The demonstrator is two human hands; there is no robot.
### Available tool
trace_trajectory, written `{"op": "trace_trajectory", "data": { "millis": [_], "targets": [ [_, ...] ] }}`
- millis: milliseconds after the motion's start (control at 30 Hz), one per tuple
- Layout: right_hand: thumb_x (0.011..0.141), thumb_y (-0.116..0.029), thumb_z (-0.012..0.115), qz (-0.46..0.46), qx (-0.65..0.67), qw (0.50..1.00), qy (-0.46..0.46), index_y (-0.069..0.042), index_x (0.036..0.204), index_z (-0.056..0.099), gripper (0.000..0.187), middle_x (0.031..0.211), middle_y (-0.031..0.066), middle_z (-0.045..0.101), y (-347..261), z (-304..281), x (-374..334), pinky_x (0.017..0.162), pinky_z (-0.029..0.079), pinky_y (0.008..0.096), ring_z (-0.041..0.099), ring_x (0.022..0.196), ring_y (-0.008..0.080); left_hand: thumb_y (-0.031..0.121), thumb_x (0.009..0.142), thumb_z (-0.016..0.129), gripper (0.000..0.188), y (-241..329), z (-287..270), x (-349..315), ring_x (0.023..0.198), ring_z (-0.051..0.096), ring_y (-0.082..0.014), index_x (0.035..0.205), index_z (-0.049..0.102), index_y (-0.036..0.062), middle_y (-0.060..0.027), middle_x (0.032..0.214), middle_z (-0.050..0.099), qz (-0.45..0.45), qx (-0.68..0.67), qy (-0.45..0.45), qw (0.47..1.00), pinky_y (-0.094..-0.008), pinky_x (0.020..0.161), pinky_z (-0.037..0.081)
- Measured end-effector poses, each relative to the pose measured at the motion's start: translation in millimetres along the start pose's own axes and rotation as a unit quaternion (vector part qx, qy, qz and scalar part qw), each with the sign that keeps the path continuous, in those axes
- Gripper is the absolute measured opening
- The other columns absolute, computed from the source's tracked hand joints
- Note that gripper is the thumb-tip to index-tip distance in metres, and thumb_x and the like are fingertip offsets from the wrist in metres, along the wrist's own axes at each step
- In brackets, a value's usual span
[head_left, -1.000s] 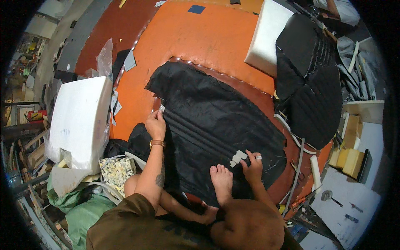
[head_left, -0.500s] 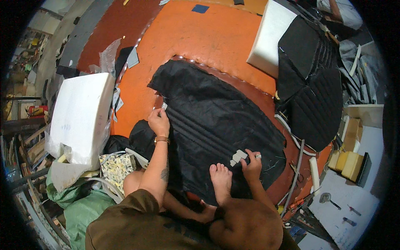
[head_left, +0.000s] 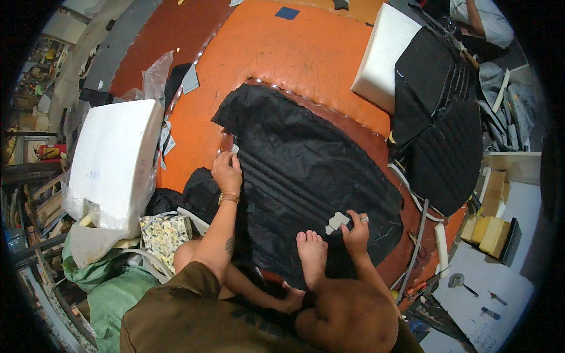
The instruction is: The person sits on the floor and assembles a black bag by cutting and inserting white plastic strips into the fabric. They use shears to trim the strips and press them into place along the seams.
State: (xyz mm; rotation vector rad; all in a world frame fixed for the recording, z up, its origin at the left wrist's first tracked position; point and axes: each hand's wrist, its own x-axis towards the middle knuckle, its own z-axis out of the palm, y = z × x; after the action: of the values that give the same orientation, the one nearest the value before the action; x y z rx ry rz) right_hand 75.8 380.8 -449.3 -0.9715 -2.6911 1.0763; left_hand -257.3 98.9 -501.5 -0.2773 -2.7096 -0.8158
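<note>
A large black fabric piece (head_left: pixel 294 159) with ribbed lines lies spread in front of me. At its left edge my left hand (head_left: pixel 226 172), with a band on the wrist, is closed in a pinch on a small pale patch (head_left: pixel 235 149). Lower right on the cloth, my right hand (head_left: pixel 356 230), wearing a ring, has thumb and forefinger closed at the edge of several small off-white pieces (head_left: pixel 337 221). These pieces lie close together and partly overlap. My bare foot (head_left: pixel 311 250) rests on the cloth just left of them.
Orange and dark red padded covering (head_left: pixel 282 53) lies underneath. White foam blocks stand at left (head_left: pixel 115 159) and far right (head_left: pixel 382 59). Black quilted covers (head_left: pixel 441 147) lie at right. Beside my left knee are a speckled foam block (head_left: pixel 166 238) and green sacking (head_left: pixel 120 306). Another person (head_left: pixel 482 23) is at far right.
The small pale pieces by my right fingers now look more bunched together. Both hands stay in nearly the same places; the whole view has shifted slightly.
</note>
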Motion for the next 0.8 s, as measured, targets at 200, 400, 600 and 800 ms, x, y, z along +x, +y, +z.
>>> {"op": "trace_trajectory", "data": {
  "millis": [200,400,600,800],
  "targets": [
    [0.074,-0.008,0.084,-0.004,-0.007,1.000,0.016,-0.006,0.120,0.070,0.048,0.103,0.0174,0.061,6,5,-3,0.080,0.053,0.0448,0.064,0.093,0.0366,0.021,0.094,0.073,0.021,13,-24,22,0.095,0.071,-0.0399,0.099,0.074,0.0008,-0.0200,0.103,0.075,-0.117,-0.092,-0.079,0.986,-0.0456,0.085,0.055],
    [0.072,-0.005,0.085,-0.016,-0.012,1.000,0.014,-0.006,0.121,0.069,0.051,0.102,0.0180,0.060,4,4,-2,0.080,0.053,0.0441,0.063,0.092,0.0367,0.037,0.090,0.078,0.038,45,-21,30,0.089,0.073,-0.0418,0.092,0.080,-0.0014,-0.0236,0.094,0.076,-0.231,-0.015,-0.059,0.971,-0.0462,0.083,0.056],
    [0.072,-0.004,0.085,0.000,-0.013,1.000,0.012,-0.006,0.120,0.070,0.051,0.100,0.0172,0.059,0,3,-2,0.079,0.053,0.0439,0.063,0.089,0.0352,0.040,0.086,0.081,0.040,50,-3,41,0.085,0.074,-0.0409,0.089,0.081,-0.0001,-0.0238,0.092,0.076,-0.320,0.051,-0.083,0.942,-0.0485,0.082,0.057],
    [0.071,-0.003,0.084,-0.005,0.002,1.000,0.015,-0.006,0.121,0.069,0.052,0.102,0.0170,0.059,2,4,-3,0.079,0.053,0.0435,0.064,0.089,0.0353,0.031,0.086,0.082,0.030,56,11,34,0.087,0.075,-0.0412,0.087,0.082,0.0005,-0.0236,0.092,0.077,-0.311,0.115,-0.044,0.943,-0.0494,0.084,0.057]
  ]
}}
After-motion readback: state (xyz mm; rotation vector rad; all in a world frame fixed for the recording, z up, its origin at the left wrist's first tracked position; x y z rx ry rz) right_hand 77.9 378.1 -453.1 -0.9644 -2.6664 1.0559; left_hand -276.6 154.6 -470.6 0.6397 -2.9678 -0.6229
